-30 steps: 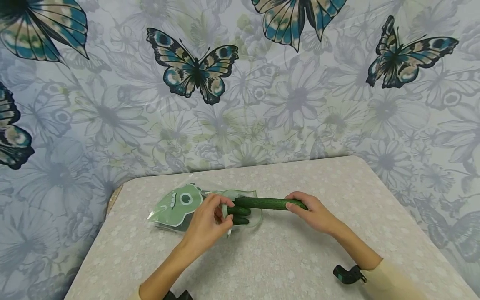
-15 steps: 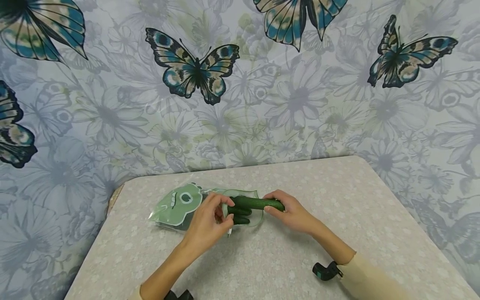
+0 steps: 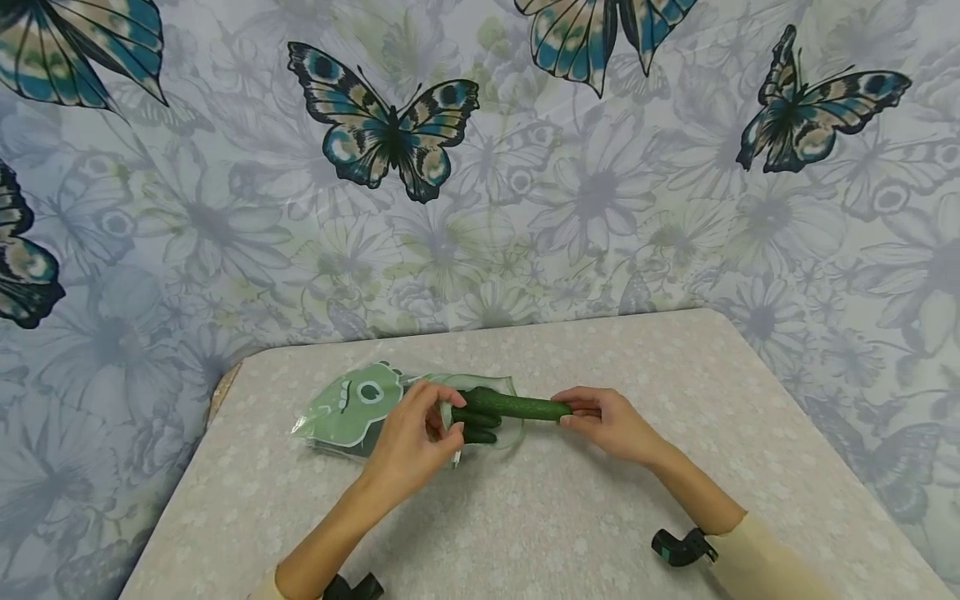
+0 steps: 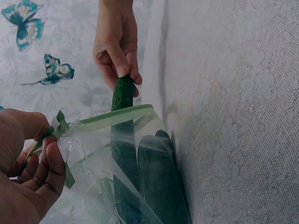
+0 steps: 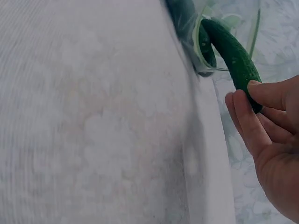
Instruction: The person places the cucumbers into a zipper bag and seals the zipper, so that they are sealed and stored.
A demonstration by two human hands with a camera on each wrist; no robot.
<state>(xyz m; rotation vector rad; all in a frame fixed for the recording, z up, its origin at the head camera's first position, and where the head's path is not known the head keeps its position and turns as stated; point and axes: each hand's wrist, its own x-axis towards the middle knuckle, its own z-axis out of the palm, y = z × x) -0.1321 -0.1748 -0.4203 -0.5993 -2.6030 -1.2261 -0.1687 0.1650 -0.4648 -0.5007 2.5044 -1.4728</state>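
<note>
A clear zip bag (image 3: pixel 352 408) with a green cartoon face lies on the table, its mouth toward the right. My left hand (image 3: pixel 408 433) pinches the green-edged rim (image 4: pixel 60 127) of that mouth between thumb and fingers. My right hand (image 3: pixel 615 427) grips the outer end of a long green cucumber (image 3: pixel 528 407) with thumb and fingertips. The cucumber's far part is inside the bag and its near end sticks out past the rim. Below it, other cucumbers (image 4: pixel 156 182) lie within the bag, seen through the plastic in the left wrist view.
A pale patterned cloth covers the table (image 3: pixel 600 517). Behind it hangs a backdrop (image 3: pixel 600 200) printed with flowers and butterflies. A black wrist device (image 3: pixel 681 547) sits at my right sleeve.
The cucumber has gone left, deeper into the bag. My right hand moved left with it, then slid back right to its outer end. My left hand stays at the rim.
</note>
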